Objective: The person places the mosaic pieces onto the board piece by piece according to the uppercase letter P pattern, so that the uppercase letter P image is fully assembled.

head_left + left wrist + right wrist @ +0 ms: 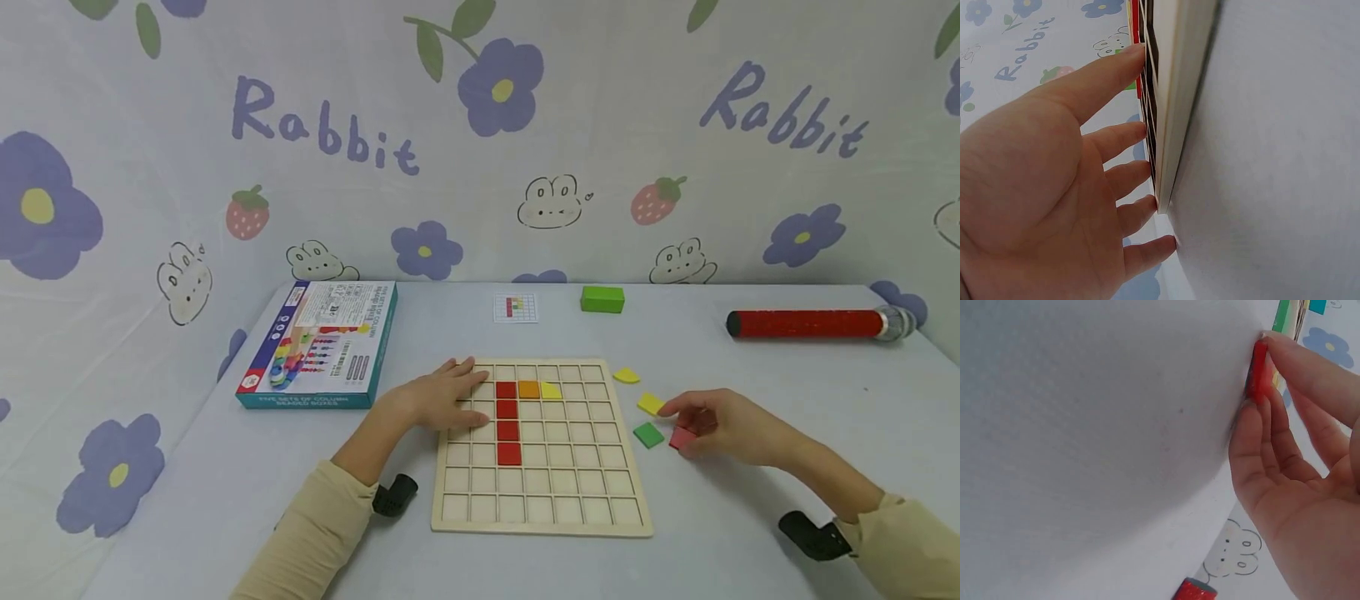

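Observation:
A wooden grid board lies on the table. My left hand rests on its left edge with the fingers spread and straight; in the left wrist view its fingertips touch the board's face and rim. Several red square tiles form a column on the grid. An orange tile and a yellow piece sit to the right of the top one. Right of the board, my right hand pinches a red tile between thumb and fingers, close to the tabletop. Beside it lie a green tile and a yellow tile.
A curved-edged yellow piece lies by the board's upper right corner. Behind the board are a small pattern card and a green block. A boxed set stands at left, a red cylinder at back right.

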The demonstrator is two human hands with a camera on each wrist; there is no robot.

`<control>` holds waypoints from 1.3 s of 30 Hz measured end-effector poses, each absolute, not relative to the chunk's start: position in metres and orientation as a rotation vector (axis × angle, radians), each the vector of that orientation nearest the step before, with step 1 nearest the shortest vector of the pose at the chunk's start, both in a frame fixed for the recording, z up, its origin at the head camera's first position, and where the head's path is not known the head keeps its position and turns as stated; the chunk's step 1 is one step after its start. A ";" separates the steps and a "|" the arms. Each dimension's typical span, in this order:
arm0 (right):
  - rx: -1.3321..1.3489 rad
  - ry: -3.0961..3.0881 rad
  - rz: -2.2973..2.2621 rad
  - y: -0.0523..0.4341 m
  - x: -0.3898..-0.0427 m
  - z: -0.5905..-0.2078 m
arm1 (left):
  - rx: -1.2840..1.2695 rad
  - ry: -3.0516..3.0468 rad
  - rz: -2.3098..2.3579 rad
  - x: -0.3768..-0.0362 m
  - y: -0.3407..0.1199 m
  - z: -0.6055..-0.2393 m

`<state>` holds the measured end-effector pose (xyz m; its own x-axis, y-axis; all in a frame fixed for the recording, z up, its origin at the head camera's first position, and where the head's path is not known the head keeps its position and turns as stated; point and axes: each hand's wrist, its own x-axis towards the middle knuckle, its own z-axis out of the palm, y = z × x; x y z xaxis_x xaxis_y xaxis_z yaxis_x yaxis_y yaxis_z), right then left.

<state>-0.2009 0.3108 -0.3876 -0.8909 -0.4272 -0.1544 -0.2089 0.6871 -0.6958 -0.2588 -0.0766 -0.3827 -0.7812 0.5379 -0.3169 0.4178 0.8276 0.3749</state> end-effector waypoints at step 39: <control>-0.201 2.233 -1.429 0.230 -0.195 -0.386 | 0.700 2.599 0.393 -0.260 -0.076 -0.384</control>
<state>-0.1951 0.2302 -0.3864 -0.8750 -0.3692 -0.3131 0.1297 0.4445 -0.8864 -0.2598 -0.0764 -0.3841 -0.7859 0.5293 -0.3197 0.4112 0.8334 0.3692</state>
